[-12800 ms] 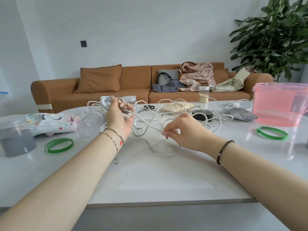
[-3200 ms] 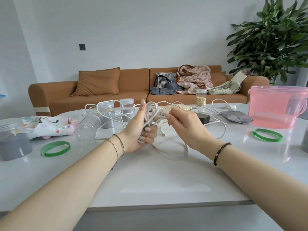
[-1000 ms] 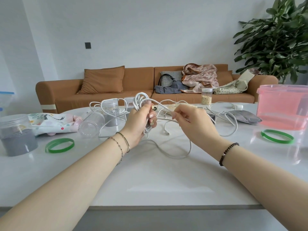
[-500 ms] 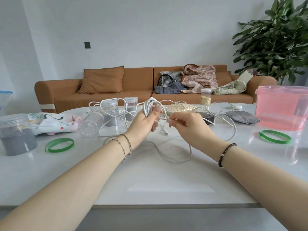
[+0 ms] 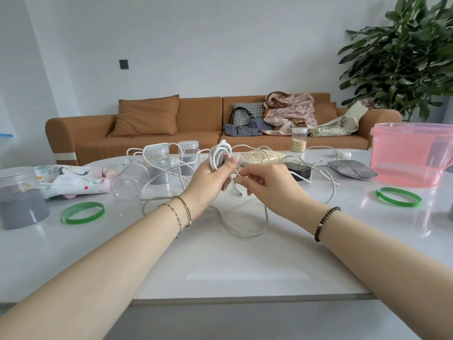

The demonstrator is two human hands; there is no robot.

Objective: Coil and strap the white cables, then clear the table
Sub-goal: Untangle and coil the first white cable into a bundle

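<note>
Another turn goes on: the right hand (image 5: 267, 186) has closed in on the left hand (image 5: 208, 179), fingers pinching the loose strand, while the left's fingers grip the coil of thin white cable (image 5: 219, 155) above the white tabletop (image 5: 220, 266). Slack (image 5: 245, 233) still trails at six o'clock, so strapping must wait.

- The left hand (image 5: 208, 185) grips a white cable coil (image 5: 219, 155) above the table (image 5: 220, 266).
- The right hand (image 5: 269, 190) pinches a cable strand (image 5: 235, 171) just beside the coil.
- A loose cable loop (image 5: 245, 233) lies below them.
</note>
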